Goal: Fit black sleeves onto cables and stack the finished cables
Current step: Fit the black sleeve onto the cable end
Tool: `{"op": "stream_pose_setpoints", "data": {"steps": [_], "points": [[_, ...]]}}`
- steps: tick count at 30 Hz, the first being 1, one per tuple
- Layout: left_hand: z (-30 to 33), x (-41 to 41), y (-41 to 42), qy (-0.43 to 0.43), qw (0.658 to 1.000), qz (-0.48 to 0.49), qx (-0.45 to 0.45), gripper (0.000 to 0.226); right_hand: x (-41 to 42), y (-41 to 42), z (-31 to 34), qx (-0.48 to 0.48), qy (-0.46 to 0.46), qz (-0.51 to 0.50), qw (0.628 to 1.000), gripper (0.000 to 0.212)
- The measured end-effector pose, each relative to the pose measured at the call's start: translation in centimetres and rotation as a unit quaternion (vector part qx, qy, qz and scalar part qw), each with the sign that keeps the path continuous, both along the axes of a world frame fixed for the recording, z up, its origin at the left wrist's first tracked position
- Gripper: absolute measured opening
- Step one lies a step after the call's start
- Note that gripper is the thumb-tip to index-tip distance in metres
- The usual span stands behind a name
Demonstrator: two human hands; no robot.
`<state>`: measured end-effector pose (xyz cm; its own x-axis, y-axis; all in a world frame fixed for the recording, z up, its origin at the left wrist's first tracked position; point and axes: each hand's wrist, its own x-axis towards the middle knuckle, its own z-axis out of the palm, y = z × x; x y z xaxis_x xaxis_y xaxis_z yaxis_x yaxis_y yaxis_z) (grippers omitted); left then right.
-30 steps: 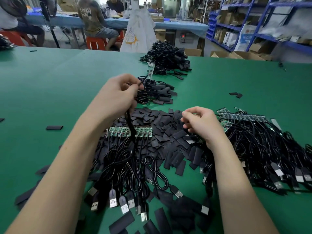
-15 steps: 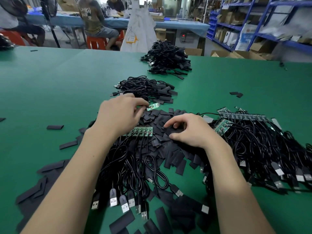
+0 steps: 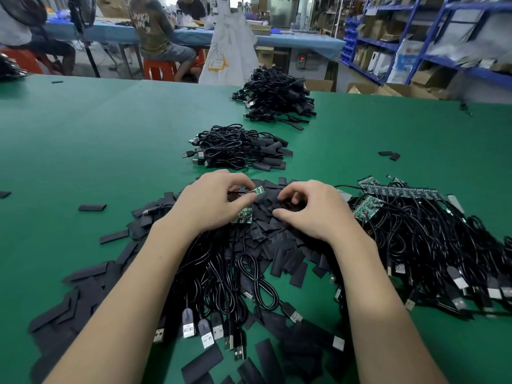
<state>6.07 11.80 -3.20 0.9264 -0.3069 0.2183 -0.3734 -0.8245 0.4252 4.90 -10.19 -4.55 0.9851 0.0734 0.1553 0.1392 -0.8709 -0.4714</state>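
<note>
Left hand pinches small green circuit board at cable end, presenting it for sleeving. Right hand pinches loose black sleeve from sleeve heap mid-bench. Finished cable stack just beyond, toward far edge of bench.

Sleeves nearest — finished cables behind (unsleeved cables right).

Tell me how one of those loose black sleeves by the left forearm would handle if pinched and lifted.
Each loose black sleeve lies flat like a thin strip, so it is probably light and somewhat floppy. Flat on the green table, its edge may be hard to catch. It looks unlikely to roll.
</note>
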Motion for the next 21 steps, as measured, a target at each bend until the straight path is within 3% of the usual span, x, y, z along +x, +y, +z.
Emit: {"op": "stream_pose_setpoints", "data": {"steps": [4,11,16,21], "points": [[-0.2,0.0,0.0,-0.029,0.999,0.016,-0.010,0.019,-0.3,0.9,0.2,-0.024,0.031,0.032,0.999,0.033],[-0.9,0.1,0.1,-0.026,0.999,0.016,-0.027,0.023,-0.3,1.1,-0.2,-0.016,0.007,0.021,1.000,0.019],[-1.4,0.3,0.2,-0.010,0.999,0.023,-0.021,0.019,-0.2,0.8,-0.5,0.001,-0.003,0.023,1.000,0.032],[-1.7,0.4,0.5,-0.011,0.999,0.027,-0.020,0.016,0.0,1.5,-1.0,-0.058,0.022,0.028,0.998,0.044]]}}
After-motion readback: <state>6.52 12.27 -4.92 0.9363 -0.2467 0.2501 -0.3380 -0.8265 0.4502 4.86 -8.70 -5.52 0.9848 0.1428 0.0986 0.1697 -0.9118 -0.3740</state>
